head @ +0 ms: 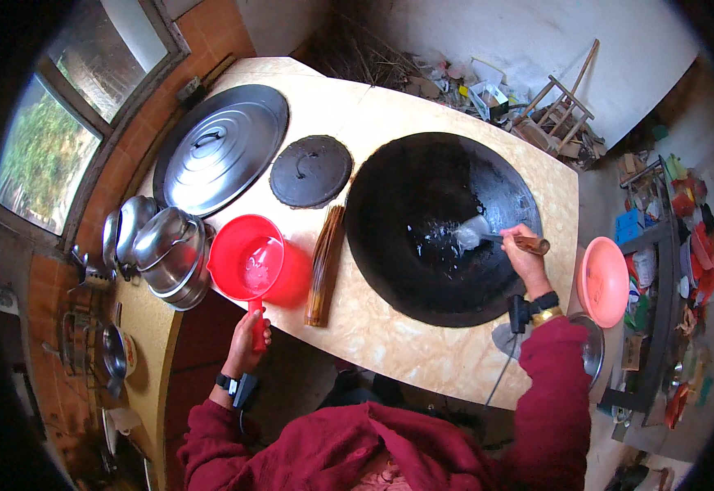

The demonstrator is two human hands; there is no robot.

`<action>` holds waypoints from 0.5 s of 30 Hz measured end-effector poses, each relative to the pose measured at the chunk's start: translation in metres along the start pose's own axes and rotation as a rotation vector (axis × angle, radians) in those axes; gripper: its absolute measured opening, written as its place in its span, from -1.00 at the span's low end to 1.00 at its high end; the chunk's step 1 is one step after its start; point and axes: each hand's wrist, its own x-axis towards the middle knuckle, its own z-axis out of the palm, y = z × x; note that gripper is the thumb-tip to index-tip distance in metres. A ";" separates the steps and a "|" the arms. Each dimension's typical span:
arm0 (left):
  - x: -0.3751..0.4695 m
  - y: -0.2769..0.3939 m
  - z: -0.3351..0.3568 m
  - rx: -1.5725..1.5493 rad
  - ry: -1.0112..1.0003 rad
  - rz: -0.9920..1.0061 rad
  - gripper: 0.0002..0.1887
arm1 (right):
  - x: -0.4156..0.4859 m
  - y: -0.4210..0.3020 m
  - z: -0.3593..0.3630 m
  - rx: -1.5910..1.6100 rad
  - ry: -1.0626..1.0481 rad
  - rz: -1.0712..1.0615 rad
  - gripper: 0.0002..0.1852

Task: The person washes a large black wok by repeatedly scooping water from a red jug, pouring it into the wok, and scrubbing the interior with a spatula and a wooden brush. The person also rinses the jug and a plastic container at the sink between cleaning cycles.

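Note:
My left hand (250,341) grips the handle of a red plastic dipper (246,258), which is above the counter's front edge with a little clear liquid or wet shine inside. My right hand (524,250) holds the wooden handle of a metal wok spatula (471,234); its blade is inside a large black wok (418,178) set into the counter. Whitish bits or glints lie around the blade on the dark wok surface. Between dipper and wok, a bundle of thin bamboo sticks (323,270) lies on the counter.
A large metal lid (213,162) and a smaller dark round lid (311,171) lie behind the dipper. Stacked metal pots (170,245) stand at the left. A pink plastic basin (603,282) is right of the wok, beside a cluttered shelf (651,233).

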 end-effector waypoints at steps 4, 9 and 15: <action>-0.004 0.003 0.005 0.042 -0.003 0.040 -0.71 | 0.013 0.011 0.039 0.240 -0.017 -0.081 -0.87; -0.020 0.011 0.009 0.117 -0.019 0.083 -0.69 | 0.031 -0.039 -0.008 -0.197 -0.205 -0.117 -0.88; -0.035 0.017 0.015 0.184 -0.026 0.119 -0.69 | 0.007 -0.050 -0.040 -0.255 -0.169 -0.183 -0.88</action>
